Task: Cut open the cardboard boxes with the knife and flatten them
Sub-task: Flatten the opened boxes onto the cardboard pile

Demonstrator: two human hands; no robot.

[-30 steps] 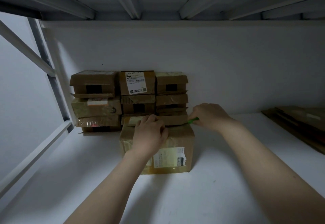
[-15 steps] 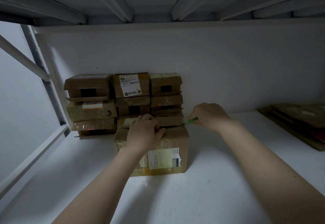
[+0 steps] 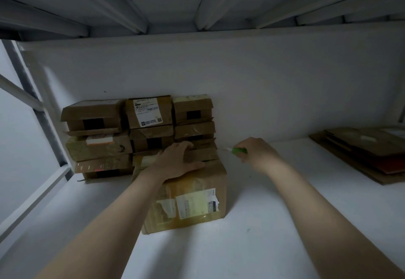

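1. Head view: a large brown cardboard box [image 3: 192,200], wrapped in yellowish tape with torn pale labels on its near face, stands on the white shelf board [image 3: 274,224] just in front of a stack of smaller brown cardboard boxes [image 3: 98,145].
2. The left hand [image 3: 175,161] lies flat on top of the large box with its fingers spread and straight, grasping nothing. Its fingertips reach the far edge, against the lowest boxes of the stack.
3. The right hand [image 3: 257,154] is clenched round a green-handled knife [image 3: 238,151], held above the shelf just right of the box's far right corner.
4. The knife's long axis runs nearly level, left to right. Its pale blade points left, toward the corner where the large box meets the stack.
5. Most of the green handle is hidden inside the fist. The blade is short, blurred and washed out, so I cannot tell whether its tip touches cardboard.
6. The stack stands three boxes high against the white back wall [image 3: 263,81]. Several boxes show dark tape patches, and one carries a white printed label too small to read.
7. A pile of flattened brown cardboard [image 3: 368,154] lies well apart at the right, cut off by the frame edge.
8. The scene is dim, and the top of the large box is mostly covered by the left hand and forearm.
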